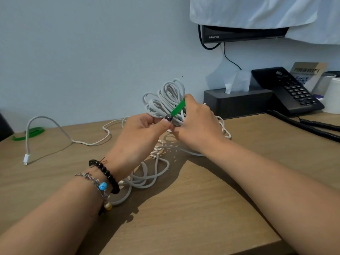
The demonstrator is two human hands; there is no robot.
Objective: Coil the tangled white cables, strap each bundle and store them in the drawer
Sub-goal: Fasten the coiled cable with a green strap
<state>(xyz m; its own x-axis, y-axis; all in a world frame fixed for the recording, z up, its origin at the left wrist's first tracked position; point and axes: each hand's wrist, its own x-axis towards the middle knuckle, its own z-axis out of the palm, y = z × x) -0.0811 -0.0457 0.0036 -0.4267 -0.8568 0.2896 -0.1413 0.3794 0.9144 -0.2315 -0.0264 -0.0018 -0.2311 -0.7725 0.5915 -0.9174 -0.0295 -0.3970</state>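
Observation:
A coiled bundle of white cable (165, 100) is held up above the wooden desk (184, 208). My left hand (141, 133) grips the bundle's lower end, its thumb pressing on a green strap (178, 108) that lies across the coil. My right hand (195, 124) pinches the strap's upper end against the bundle. More tangled white cable (147, 173) lies on the desk beneath my hands. One loose cable (55, 126) arches off to the left and ends in a white plug (26, 159). No drawer is in view.
Other green straps (31, 132) lie at the desk's far left. At the back right stand a dark tissue box (237, 102), a black phone (287, 89) with its coiled cord (312, 126), and white cups (333, 94). A covered monitor (239, 34) hangs on the wall.

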